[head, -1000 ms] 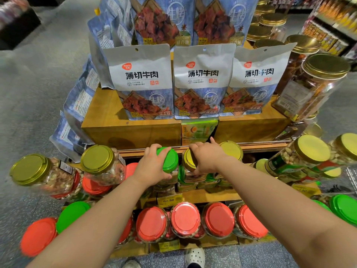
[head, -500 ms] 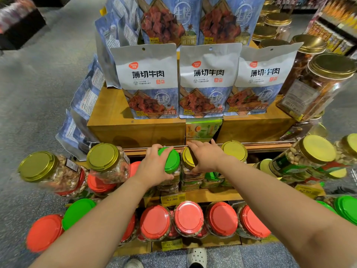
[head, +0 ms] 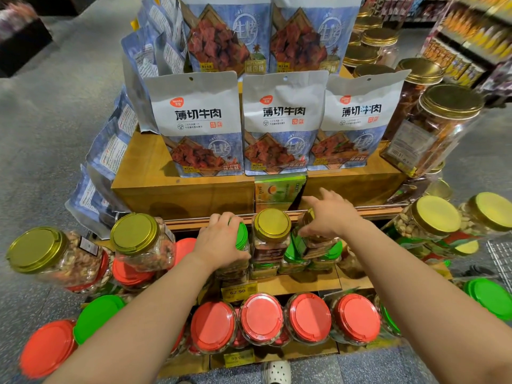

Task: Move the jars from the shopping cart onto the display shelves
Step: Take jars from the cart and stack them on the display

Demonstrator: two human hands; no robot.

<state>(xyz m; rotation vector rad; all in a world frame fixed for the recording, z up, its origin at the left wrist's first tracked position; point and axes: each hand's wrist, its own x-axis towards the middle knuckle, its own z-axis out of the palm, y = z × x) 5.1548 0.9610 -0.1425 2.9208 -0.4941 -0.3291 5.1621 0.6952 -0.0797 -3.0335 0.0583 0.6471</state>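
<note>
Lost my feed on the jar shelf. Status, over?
Left hand grips green-lid jar on middle shelf. Right hand holds tilted gold-lid jar. Upright gold-lid jar stands between them, close.

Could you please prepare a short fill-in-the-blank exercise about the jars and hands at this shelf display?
1. The left hand rests on a jar whose lid is ____.
2. The jar standing between the two hands has a lid coloured ____.
3. The front row of jars on the lowest shelf, below the 62.90 price tag, has lids coloured ____.
4. The three white-topped bags stand on a ____ block.

Missing words: green; gold; red; wooden
</note>
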